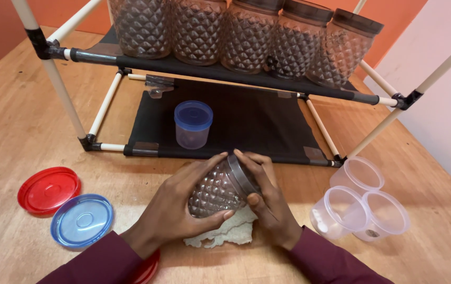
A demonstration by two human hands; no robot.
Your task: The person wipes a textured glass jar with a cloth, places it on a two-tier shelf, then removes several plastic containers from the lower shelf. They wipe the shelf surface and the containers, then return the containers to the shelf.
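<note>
Your left hand [183, 208] wraps the tilted diamond-patterned jar [216, 190] steady while your right hand [267, 202], at 3 o'clock, pinches its dark lid [242, 174].

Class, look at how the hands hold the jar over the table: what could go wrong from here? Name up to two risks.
1. The jar is tilted and held off the table between the left hand and the right hand; if the grip slips, it might drop and crack.
2. Three open tubs stand close to the right hand; a sideways elbow move may knock them over.
</note>
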